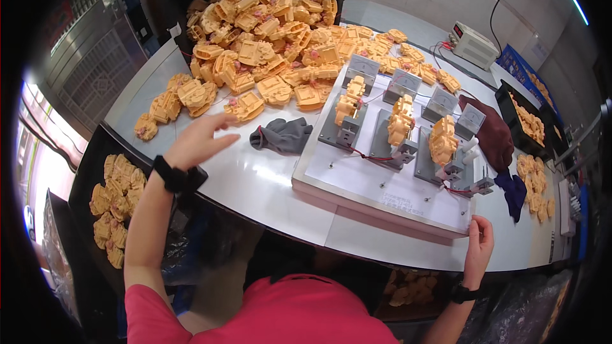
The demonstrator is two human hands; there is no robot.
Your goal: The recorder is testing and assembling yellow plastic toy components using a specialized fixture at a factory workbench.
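My left hand [207,140] reaches over the table's left side, fingers apart and nothing in them. It is nearest to a crumpled dark grey cloth [284,136] and a yellow-orange plastic housing [245,106] at the pile's front edge. At the front right corner of a white test board [363,185], my right hand [479,242] is closed, fingers curled by the corner; whether they grip anything is hidden. Grey fixtures [386,137] stand on the board in a row. Three of them carry upright housings: left [349,102], middle [401,121] and right [442,140]. The rightmost fixture [472,181] carries none.
Panel meters [405,83] stand behind the fixtures, with red wires at the front. A large pile of housings [255,32] fills the back left. Further right are a power supply [475,44], a maroon cloth [488,130], a navy cloth [512,194] and a black bin [524,121].
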